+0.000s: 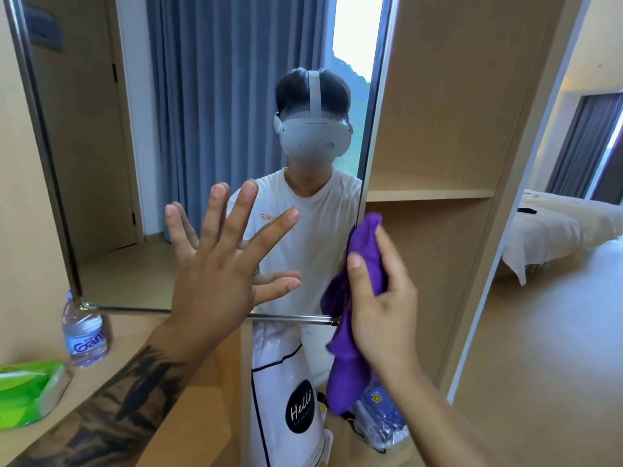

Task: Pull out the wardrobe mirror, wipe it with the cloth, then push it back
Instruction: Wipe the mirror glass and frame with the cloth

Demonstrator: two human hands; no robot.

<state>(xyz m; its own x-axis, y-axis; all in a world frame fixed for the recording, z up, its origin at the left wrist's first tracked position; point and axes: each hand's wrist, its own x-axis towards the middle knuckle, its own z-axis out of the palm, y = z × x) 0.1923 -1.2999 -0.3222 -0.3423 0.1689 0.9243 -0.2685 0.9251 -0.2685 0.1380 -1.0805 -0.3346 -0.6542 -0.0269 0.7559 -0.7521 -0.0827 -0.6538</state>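
Note:
The wardrobe mirror (141, 129) stands pulled out from the wardrobe, filling the upper left of the head view, with a metal frame along its bottom and right edges. My left hand (219, 261) is spread flat with straight fingers against the glass near its lower middle. My right hand (381, 298) grips a purple cloth (357, 325) at the mirror's lower right corner; the cloth hangs down below the frame. The glass reflects a person in a white T-shirt with a headset.
An open wooden wardrobe (438, 136) with a shelf stands right of the mirror. Below it stand a white bag (290, 392) and a blue packet (381, 419). A water bottle (82, 332) and a green tissue pack (27, 389) sit on the ledge at left. A bed (559, 227) lies far right.

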